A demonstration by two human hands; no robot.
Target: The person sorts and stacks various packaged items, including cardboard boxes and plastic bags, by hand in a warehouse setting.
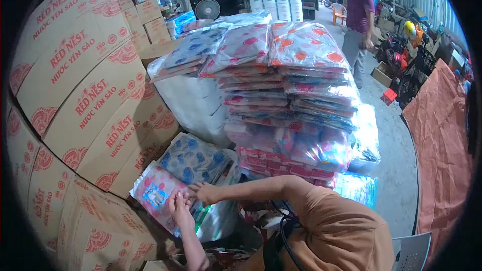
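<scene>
My left hand [179, 207] rests over the right side of a clear-wrapped packet with pink dots [156, 180]. Its fingers are bent and drawn together; whether anything is pinched in them is too small to see. Coming across from the right, my right hand [203, 193] is almost touching the left one, with its fingers stretched apart above the packet's edge. A blue and white label [154, 195] shows on the packet, left of my hands. Just behind lies a packet with blue dots [193, 156]. Beneath both packets is a white plastic-wrapped bundle [221, 221].
Red-printed cartons [95, 105] are stacked high on the left. Ahead stands a tall pile of dotted packets [296, 90]. A person in a purple shirt [357, 15] stands at the back right. An orange tarp [442, 160] hangs on the right, near a grey chair back [411, 251].
</scene>
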